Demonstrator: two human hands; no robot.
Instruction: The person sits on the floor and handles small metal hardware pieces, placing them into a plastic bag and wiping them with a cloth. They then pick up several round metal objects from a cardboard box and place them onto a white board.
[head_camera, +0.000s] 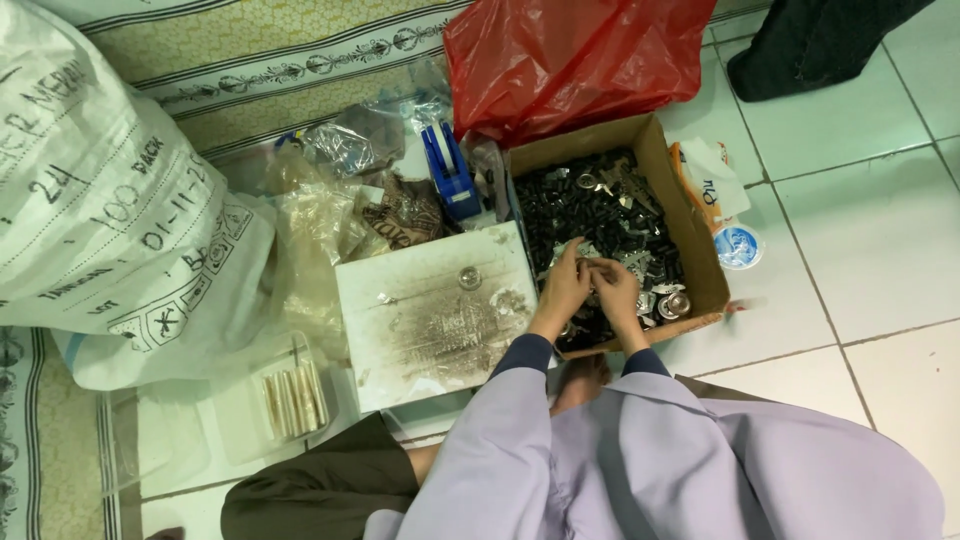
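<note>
Both the left hand (563, 285) and right hand (617, 290) pinch one small silvery metal part (597, 264) together above the brown cardboard box (700, 262) of dark pieces

cardboard box (690, 215) right of slab (420, 340); tape dispenser (448, 170) behind slab; sack (90, 170) far left

Both hands over cardboard box (660, 170) of dark small parts (590, 205). Left hand (563, 285) and right hand (617, 290) touch at fingertips, pinching a small metal piece; grip unclear. White board (420, 330) at 9 o'clock of box, tape dispenser (447, 170) at 11, red bag (570, 55) at 12, white sack (100, 180) far at 9.
</note>
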